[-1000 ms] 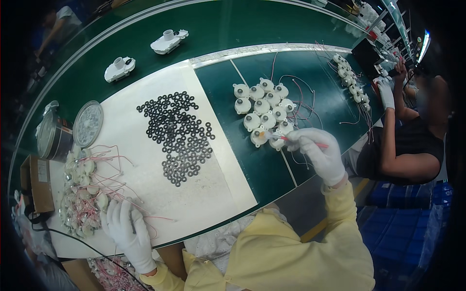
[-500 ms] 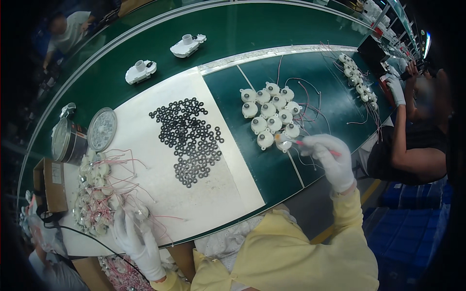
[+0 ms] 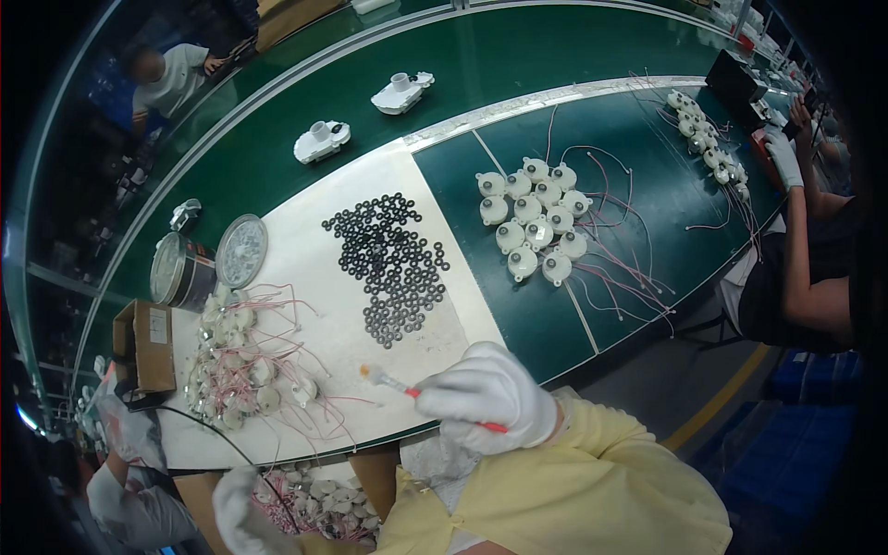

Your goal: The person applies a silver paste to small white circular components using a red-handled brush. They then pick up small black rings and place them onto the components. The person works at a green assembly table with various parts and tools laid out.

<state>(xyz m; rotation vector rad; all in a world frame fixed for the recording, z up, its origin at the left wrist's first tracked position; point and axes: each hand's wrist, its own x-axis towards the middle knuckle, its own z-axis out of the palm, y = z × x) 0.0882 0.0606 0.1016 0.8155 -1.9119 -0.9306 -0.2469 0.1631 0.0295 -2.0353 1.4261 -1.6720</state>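
Observation:
My right hand [image 3: 490,400], in a white glove, is closed around a small brush [image 3: 392,380] with a red handle. Its yellowish bristles point left, over the white board just below the black rings [image 3: 384,268]. My left hand [image 3: 245,513], also gloved and rather blurred, is at the lower left beside an open carton of small white motors [image 3: 338,499] with pink wires; its fingers cannot be made out. A heap of white motors with wires [image 3: 231,361] lies on the board above it. On the green tabletop stands a cluster of round white motors [image 3: 532,217] with dark centres.
A tin [image 3: 182,273] and its round lid [image 3: 242,252] are at the left, near a small cardboard box [image 3: 145,347]. A black cable [image 3: 217,430] crosses the board's edge. Two white housings [image 3: 322,141] sit on the green belt. A co-worker's gloved hand [image 3: 783,157] works at far right.
My right hand has carried the brush left from the motor cluster to over the white board. My left hand has drawn back from the heap toward the carton. The view has shifted.

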